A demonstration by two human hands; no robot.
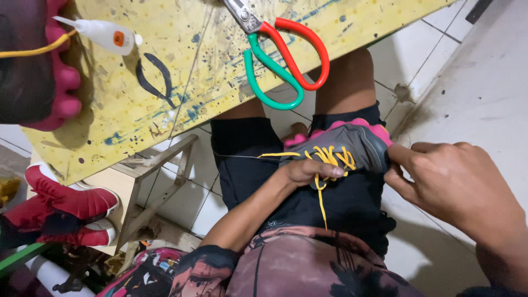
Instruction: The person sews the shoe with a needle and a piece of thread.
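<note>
A grey shoe (pixel 346 144) with a pink sole and yellow laces (pixel 330 157) lies on my lap, over black shorts. My left hand (pixel 308 170) rests on the shoe's lacing, fingers on the yellow laces, with one lace end hanging down. My right hand (pixel 445 181) pinches the shoe's heel end between thumb and fingers. A thin dark thread runs left from the shoe across my thigh.
A paint-stained yellow table (pixel 165 82) holds scissors (pixel 280 55) with red and green handles, a small white glue bottle (pixel 104 34) and another dark shoe with a pink sole (pixel 38 71). Red shoes (pixel 66 212) lie on the floor at left. White tiles are at right.
</note>
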